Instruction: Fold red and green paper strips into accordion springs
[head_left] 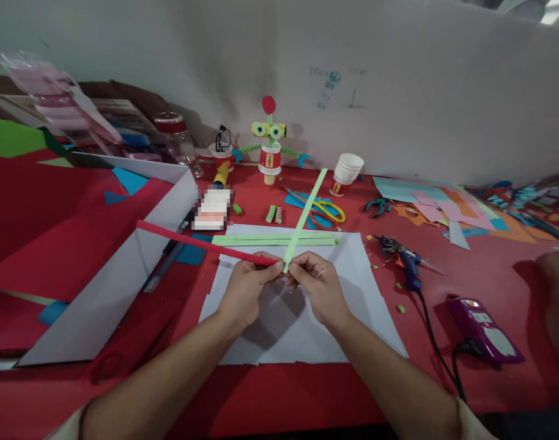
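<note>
Left hand: the left hand (247, 290) pinches one end of a long, narrow, matte red paper strip (206, 243) between thumb and fingers, centre of frame.
Right hand: the right hand (324, 288) grips the lower end of a flat, pale-green paper strip (306, 220), thumb on top.
Strip ends: meeting at the fingertips above a white sheet (302, 336) with uneven edges; red runs out to the left, green toward upper centre. Whether they are glued: cannot tell.
Handling (judgement): set the ends squarely over each other, edges flush, before pressing; a skewed corner would likely carry through any folds. Pinch firmly at the overlap only, leaving the long tails free so they do not buckle.
Strip stiffness (judgement): both hold nearly straight unsupported; light card or firm paper, likely to crease cleanly.
Spare strips: flat pale-green paper strips (270, 240) lie along the sheet's far edge.
Pleated pieces: small green accordion-folded paper piece (271, 214), ridged, beyond the sheet.
Glue gun: blue plastic body (412, 272), black cord, on the smooth red surface (261, 403), right of frame.
</note>
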### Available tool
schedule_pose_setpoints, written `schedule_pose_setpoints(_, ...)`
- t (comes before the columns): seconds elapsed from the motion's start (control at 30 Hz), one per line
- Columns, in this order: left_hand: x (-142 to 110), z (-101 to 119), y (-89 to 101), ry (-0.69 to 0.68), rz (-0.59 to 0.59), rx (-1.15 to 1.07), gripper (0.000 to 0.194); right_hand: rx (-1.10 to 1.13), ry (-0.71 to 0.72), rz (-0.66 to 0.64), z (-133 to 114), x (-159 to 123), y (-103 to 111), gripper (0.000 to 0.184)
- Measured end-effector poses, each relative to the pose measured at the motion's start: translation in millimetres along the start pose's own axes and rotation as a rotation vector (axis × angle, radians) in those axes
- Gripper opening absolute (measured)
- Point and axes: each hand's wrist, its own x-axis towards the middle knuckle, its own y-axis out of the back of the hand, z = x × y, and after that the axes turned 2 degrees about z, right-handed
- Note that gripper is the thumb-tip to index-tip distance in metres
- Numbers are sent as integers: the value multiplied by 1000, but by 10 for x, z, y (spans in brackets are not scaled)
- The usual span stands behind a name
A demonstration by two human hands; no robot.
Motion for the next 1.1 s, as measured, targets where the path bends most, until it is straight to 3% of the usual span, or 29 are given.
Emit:
schedule_pose_setpoints(0.37, 6, -15, -29, -78, 81, 42, 12, -48, -62, 25, -26, 1, -25, 12)
schedule_pose_setpoints(0.63, 32, 6, -1, 129, 152, -134, 19, -90, -113, 132, -46, 42, -11, 9)
schedule_pose_setpoints(0.77, 32, 28, 13, 157, 88, -135, 18, -77, -97, 146, -40, 49, -10, 9)
schedule_pose_setpoints(0.93, 7, 76, -6, 96, -25, -62, 15, -52, -100, 153, -16, 65, 13, 9)
schedule_pose_setpoints(1.1, 6, 39, -29, 54, 67, 18, 7, -71, -88, 118, 13, 52, 3, 8)
